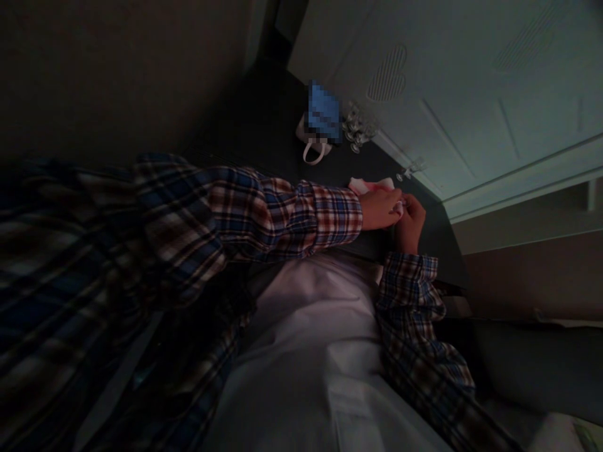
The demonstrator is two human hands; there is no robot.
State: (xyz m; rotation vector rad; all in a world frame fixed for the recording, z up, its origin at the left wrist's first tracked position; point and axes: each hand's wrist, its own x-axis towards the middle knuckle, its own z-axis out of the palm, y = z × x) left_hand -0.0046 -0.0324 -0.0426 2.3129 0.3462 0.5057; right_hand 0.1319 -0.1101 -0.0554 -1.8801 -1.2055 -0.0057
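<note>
Toward the right edge of the dark table [440,248], both hands meet at a pink-and-white cloth [365,186]: the left hand [380,209] has its fingers closed on it, and the right hand [411,216] pinches a bunched part right beside; whether the folds wrap something small, I cannot tell. Loose cloth spreads past the left hand toward the far edge. Along that edge are a few clear glasses [411,169] near the hands and, farther left, a glass cluster [358,125] beside a white container [326,148] with a loop handle. The step in hand looks like working the cloth between fingers; the next move seems to call for a firm two-handed hold.
</note>
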